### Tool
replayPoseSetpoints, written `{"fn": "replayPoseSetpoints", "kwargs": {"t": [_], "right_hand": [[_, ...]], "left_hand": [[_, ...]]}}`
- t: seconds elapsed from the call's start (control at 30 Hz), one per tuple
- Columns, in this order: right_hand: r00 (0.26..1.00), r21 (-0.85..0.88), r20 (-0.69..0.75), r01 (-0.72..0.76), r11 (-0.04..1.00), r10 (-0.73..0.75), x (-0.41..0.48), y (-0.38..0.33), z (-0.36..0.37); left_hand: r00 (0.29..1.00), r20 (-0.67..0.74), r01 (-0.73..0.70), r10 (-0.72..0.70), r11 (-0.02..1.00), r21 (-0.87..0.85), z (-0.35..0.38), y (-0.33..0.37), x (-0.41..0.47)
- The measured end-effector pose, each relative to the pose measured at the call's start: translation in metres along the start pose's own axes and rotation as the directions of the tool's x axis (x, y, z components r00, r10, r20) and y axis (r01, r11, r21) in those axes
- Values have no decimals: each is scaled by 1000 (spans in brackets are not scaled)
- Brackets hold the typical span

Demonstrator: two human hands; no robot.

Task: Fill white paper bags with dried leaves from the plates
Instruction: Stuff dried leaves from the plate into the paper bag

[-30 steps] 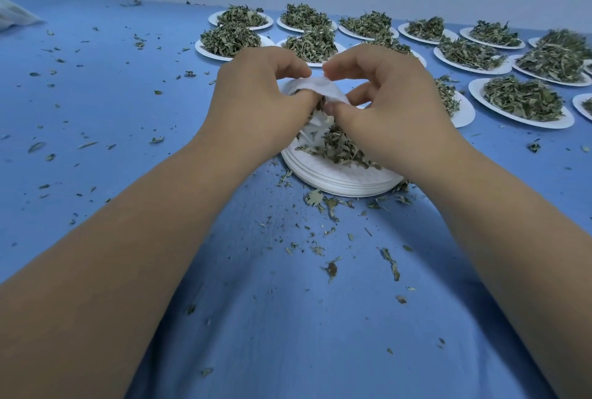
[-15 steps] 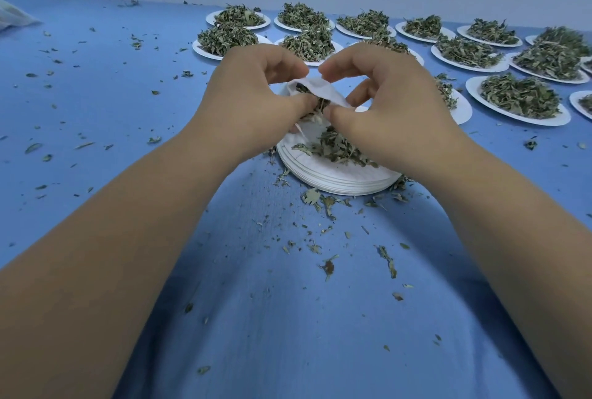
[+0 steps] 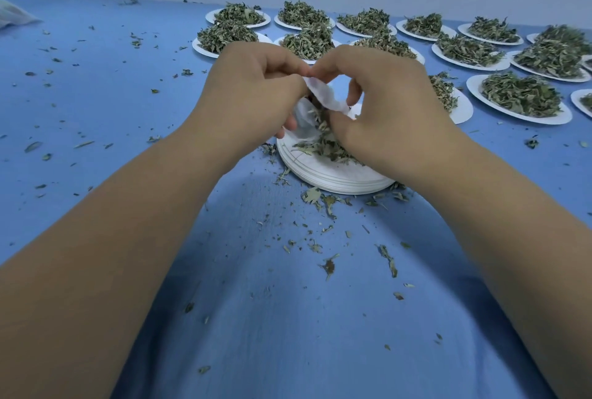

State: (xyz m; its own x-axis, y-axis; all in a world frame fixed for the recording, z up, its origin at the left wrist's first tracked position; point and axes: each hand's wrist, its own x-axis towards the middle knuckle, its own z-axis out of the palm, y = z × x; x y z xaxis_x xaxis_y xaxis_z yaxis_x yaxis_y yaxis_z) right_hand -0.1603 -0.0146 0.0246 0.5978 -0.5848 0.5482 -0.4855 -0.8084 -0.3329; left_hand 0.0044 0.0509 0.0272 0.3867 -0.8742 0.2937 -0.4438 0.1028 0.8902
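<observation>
A small white paper bag [image 3: 325, 95] is held above a stack of white plates [image 3: 333, 179] in the middle of the blue cloth. My left hand [image 3: 253, 90] pinches the bag's left side. On the right, my right hand [image 3: 387, 103] pinches its rim, thumb down among the leaves. Dried green leaves [image 3: 323, 145] lie on the top plate and reach into the bag's mouth. Most of the bag is hidden behind my fingers.
Several white plates heaped with dried leaves [image 3: 522, 94] stand in rows along the back and right. Leaf crumbs [image 3: 328, 265] are scattered over the blue cloth [image 3: 96, 103]. A pale bag-like object [image 3: 12, 15] lies at the far left edge.
My hands have drawn closer together, fingertips nearly touching over the bag. The bag's top has been pulled up and its rim now tilts to the right.
</observation>
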Motion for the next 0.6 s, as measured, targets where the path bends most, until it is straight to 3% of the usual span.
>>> {"fn": "replayPoseSetpoints", "kwargs": {"t": [0.17, 0.43, 0.6], "right_hand": [[999, -93, -6, 52, 994, -53, 1, -2, 0], [993, -50, -118, -16, 999, 10, 4, -8, 4], [997, 23, -57, -44, 999, 46, 2, -4, 2]], "left_hand": [[999, -52, -6, 7, 1000, 19, 0, 1, -1], [997, -23, -72, 73, 995, 64, 1, 3, -4], [992, -89, -75, 88, 986, 146, -2, 1, -4]]}}
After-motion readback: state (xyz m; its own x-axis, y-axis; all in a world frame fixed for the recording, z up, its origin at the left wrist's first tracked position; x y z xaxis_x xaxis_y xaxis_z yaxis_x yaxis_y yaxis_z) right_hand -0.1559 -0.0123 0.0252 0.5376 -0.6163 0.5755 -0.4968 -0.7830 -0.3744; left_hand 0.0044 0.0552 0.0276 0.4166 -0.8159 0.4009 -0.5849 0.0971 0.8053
